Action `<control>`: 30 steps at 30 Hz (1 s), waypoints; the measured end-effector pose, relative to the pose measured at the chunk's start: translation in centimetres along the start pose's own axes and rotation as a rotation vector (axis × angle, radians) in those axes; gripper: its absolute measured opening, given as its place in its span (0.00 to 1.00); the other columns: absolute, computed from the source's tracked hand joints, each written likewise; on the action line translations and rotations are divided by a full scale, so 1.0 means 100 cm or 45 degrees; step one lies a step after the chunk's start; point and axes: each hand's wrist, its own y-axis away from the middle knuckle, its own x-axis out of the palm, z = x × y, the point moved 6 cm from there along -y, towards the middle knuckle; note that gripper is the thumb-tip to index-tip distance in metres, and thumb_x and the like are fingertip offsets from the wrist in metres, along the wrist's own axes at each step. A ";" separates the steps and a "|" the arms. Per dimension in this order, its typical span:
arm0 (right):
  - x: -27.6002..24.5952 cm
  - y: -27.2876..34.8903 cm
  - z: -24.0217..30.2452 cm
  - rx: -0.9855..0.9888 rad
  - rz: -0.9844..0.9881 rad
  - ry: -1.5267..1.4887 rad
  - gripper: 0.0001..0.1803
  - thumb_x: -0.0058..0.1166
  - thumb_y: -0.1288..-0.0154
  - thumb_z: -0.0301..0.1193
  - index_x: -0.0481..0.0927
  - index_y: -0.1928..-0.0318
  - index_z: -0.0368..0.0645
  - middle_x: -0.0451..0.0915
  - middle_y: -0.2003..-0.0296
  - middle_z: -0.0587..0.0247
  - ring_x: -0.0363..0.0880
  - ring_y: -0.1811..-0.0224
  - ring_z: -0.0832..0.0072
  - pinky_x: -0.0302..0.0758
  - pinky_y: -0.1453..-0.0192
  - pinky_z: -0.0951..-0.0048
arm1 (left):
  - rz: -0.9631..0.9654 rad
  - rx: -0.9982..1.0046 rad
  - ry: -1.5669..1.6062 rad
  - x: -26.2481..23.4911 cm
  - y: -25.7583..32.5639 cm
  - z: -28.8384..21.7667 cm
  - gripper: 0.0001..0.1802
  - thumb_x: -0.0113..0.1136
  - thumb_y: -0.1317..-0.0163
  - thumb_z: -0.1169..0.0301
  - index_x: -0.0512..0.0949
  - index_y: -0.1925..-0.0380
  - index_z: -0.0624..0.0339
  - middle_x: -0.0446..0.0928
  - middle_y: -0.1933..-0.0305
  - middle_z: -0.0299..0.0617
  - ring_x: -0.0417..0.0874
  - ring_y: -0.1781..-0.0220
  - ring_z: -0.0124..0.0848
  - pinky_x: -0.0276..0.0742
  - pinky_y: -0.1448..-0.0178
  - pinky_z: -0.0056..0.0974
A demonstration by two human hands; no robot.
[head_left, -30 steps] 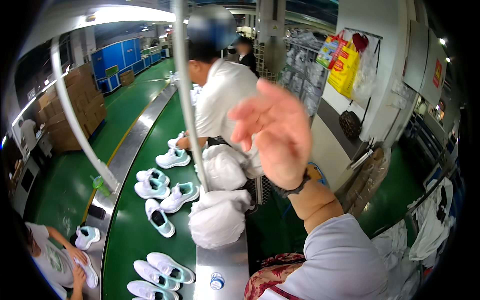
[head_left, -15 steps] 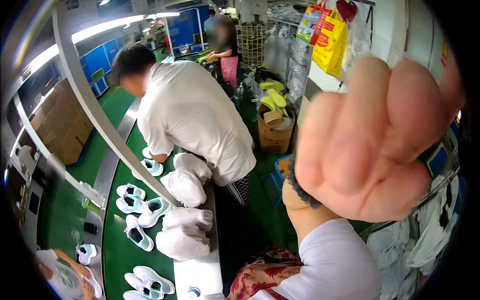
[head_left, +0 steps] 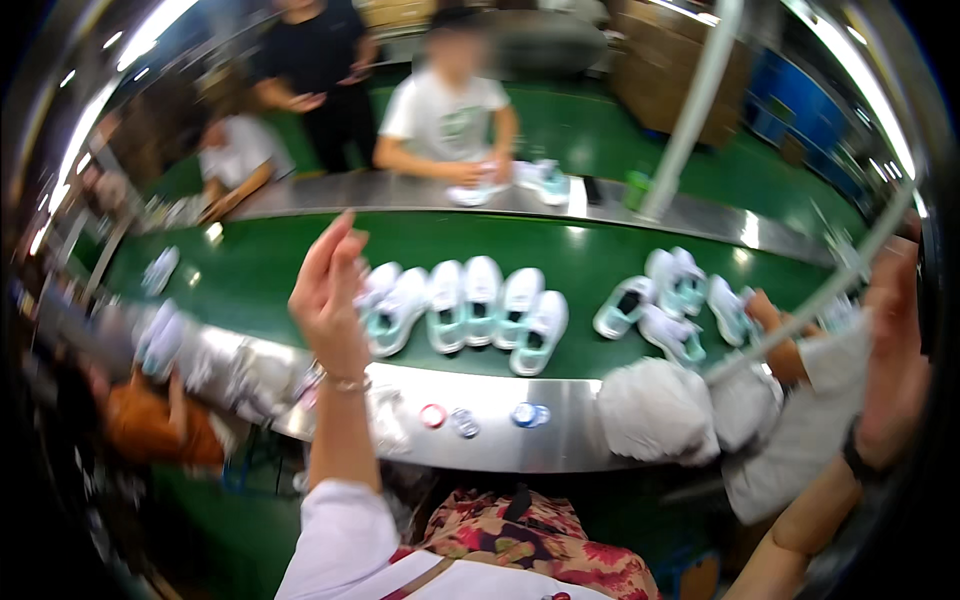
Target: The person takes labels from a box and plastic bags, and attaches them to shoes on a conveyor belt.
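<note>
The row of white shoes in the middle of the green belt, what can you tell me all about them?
The row of white shoes lies side by side on the green belt, toes pointing away from the camera, so you look down into their openings. They are white with pale mint linings and trim; the picture is too blurry to tell the material. About six lie close together, neighbours seeming to touch, the outer ones slanted. No hand touches them. The person's raised left hand hangs open in front of the row's left end.

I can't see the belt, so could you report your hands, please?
Left hand raised, fingers open, empty. Right hand raised at frame edge, grip unclear. White shoes on green belt, untouched.
</note>
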 end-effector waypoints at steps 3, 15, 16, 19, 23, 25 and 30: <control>0.185 0.001 -0.046 0.063 0.508 -0.251 0.42 0.46 0.38 0.51 0.46 0.33 0.40 0.63 0.41 0.45 0.73 0.59 0.75 0.73 0.66 0.82 | 0.194 0.257 0.032 -0.046 -0.021 -0.088 0.26 0.55 0.38 0.60 0.70 0.46 0.68 0.76 0.59 0.42 0.67 0.74 0.17 0.64 0.72 0.21; 0.295 0.004 0.054 -0.093 1.704 -0.877 0.19 0.44 0.33 0.30 0.56 0.46 0.39 0.75 0.68 0.50 0.75 0.84 0.71 0.76 0.83 0.78 | 0.023 1.004 -0.196 -0.167 0.017 -0.261 0.19 0.41 0.34 0.60 0.67 0.79 0.61 0.59 0.84 0.38 0.57 0.82 0.25 0.49 0.78 0.30; 0.288 0.014 0.042 -0.145 1.441 -0.817 0.15 0.47 0.34 0.30 0.61 0.52 0.38 0.74 0.73 0.52 0.74 0.85 0.74 0.72 0.83 0.80 | -0.166 1.071 -0.164 -0.180 0.020 -0.249 0.18 0.41 0.34 0.63 0.63 0.83 0.57 0.55 0.85 0.35 0.54 0.83 0.24 0.45 0.77 0.30; 0.275 0.048 -0.005 -0.187 0.885 -0.579 0.10 0.50 0.38 0.30 0.74 0.67 0.33 0.75 0.80 0.55 0.71 0.87 0.79 0.64 0.84 0.84 | -0.419 0.502 -0.181 -0.216 0.034 -0.149 0.16 0.47 0.36 0.66 0.68 0.81 0.61 0.66 0.80 0.39 0.62 0.79 0.23 0.56 0.75 0.28; 0.262 0.102 -0.101 0.664 0.863 -0.487 0.09 0.43 0.42 0.21 0.77 0.66 0.29 0.76 0.79 0.56 0.74 0.82 0.76 0.69 0.79 0.80 | 0.149 0.073 -0.154 -0.177 0.027 -0.084 0.14 0.54 0.37 0.64 0.78 0.72 0.66 0.74 0.64 0.47 0.72 0.69 0.27 0.69 0.64 0.29; 0.233 0.133 -0.151 1.020 0.728 -0.328 0.09 0.44 0.37 0.25 0.76 0.63 0.31 0.77 0.76 0.57 0.75 0.79 0.76 0.70 0.77 0.80 | 0.493 0.180 0.206 -0.113 0.028 -0.110 0.19 0.54 0.38 0.59 0.80 0.67 0.67 0.74 0.59 0.49 0.73 0.60 0.33 0.70 0.58 0.34; 0.218 0.191 -0.188 1.340 0.554 -0.522 0.08 0.48 0.38 0.27 0.74 0.63 0.33 0.77 0.76 0.56 0.76 0.79 0.73 0.72 0.76 0.77 | 1.158 0.594 0.941 -0.022 0.040 -0.166 0.30 0.45 0.38 0.52 0.76 0.58 0.73 0.71 0.62 0.49 0.71 0.65 0.37 0.64 0.59 0.37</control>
